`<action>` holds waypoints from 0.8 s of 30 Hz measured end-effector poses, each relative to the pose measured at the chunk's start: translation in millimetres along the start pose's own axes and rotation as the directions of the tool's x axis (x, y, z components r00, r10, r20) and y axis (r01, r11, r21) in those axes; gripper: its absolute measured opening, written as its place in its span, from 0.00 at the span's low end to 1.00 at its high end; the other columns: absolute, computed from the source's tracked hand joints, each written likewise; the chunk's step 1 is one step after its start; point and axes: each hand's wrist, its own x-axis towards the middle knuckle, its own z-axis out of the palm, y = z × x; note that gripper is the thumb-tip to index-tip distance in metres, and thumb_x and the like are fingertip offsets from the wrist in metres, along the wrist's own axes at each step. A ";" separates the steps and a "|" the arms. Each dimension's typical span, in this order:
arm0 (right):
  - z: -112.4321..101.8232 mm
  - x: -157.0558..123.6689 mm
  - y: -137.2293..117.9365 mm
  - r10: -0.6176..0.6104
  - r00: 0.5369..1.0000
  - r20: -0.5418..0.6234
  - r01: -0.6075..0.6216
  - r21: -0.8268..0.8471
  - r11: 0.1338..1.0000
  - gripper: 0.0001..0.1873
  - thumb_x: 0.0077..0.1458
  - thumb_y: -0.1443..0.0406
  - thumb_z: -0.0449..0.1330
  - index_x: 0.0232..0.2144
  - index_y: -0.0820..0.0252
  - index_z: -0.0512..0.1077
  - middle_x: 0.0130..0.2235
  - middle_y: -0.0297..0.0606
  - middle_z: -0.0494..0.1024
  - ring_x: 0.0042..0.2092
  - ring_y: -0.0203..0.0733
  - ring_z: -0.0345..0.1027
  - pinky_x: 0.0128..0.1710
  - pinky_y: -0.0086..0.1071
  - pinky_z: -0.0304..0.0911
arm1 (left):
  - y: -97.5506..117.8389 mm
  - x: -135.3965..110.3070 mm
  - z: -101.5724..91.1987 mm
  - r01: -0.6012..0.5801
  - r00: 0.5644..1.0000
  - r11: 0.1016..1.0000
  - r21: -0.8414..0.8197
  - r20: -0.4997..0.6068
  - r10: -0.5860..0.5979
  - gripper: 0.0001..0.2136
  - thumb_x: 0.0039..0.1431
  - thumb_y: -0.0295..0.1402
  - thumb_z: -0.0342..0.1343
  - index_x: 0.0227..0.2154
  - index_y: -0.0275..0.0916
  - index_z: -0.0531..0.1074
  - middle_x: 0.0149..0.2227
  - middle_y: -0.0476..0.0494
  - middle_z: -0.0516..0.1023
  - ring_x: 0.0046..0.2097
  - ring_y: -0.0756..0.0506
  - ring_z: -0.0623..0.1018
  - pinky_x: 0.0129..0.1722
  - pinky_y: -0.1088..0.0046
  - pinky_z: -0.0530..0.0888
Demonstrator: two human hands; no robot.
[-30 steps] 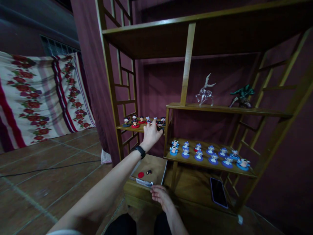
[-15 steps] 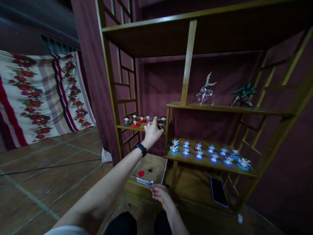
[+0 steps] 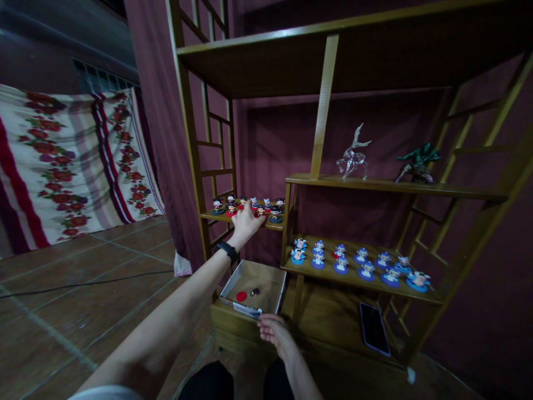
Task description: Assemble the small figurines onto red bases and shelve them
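Note:
My left hand (image 3: 245, 222), with a black band on its wrist, reaches out to the small left shelf (image 3: 220, 217) of a wooden rack. Several little figurines (image 3: 275, 213) on red and dark bases stand there. The fingertips close around one red-based figurine (image 3: 260, 211) near the middle of the row. My right hand (image 3: 272, 329) is low down, its fingers curled over the front edge of an open cardboard box (image 3: 266, 276). A red disc (image 3: 241, 296) and a small dark piece (image 3: 255, 291) lie inside the box.
A lower shelf (image 3: 362, 282) carries several blue-based figurines (image 3: 340, 265). On the shelf above stand a clear glass deer (image 3: 353, 158) and a dark green figure (image 3: 417, 161). A phone (image 3: 374, 328) lies on the bottom board. A floral cloth (image 3: 66, 166) hangs at left, and a cable crosses the tiled floor.
My left hand has shifted left along the small shelf, away from the dark-based figurine at its right end. The right hand has stayed on the box edge.

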 end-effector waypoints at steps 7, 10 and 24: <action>3.1 -1.9 -2.1 0.004 1.000 0.004 -0.004 -0.001 1.000 0.14 0.35 0.63 0.63 0.30 0.62 0.73 0.29 0.40 0.78 0.25 0.33 0.67 0.28 0.29 0.64 | -7.5 3.6 11.4 -0.046 0.998 0.999 -0.018 -0.047 0.045 0.28 0.48 0.43 0.54 0.53 0.43 0.57 0.41 0.44 0.76 0.49 0.39 0.70 0.49 0.62 0.58; 3.3 -2.9 -3.5 0.004 1.000 0.005 -0.004 -0.004 1.000 0.14 0.35 0.64 0.62 0.30 0.62 0.73 0.29 0.40 0.78 0.25 0.32 0.67 0.28 0.28 0.63 | -8.4 2.8 12.3 -0.055 0.997 0.998 -0.017 -0.059 0.054 0.29 0.48 0.43 0.54 0.53 0.43 0.56 0.42 0.43 0.76 0.49 0.39 0.70 0.49 0.63 0.58; 2.4 -0.5 -3.0 0.016 1.000 0.017 -0.016 -0.031 0.999 0.14 0.36 0.63 0.63 0.30 0.63 0.73 0.29 0.40 0.77 0.26 0.33 0.67 0.28 0.28 0.63 | -10.2 0.8 11.8 -0.077 0.995 0.996 -0.048 -0.070 0.074 0.28 0.48 0.42 0.55 0.52 0.43 0.58 0.42 0.44 0.76 0.50 0.41 0.70 0.49 0.65 0.60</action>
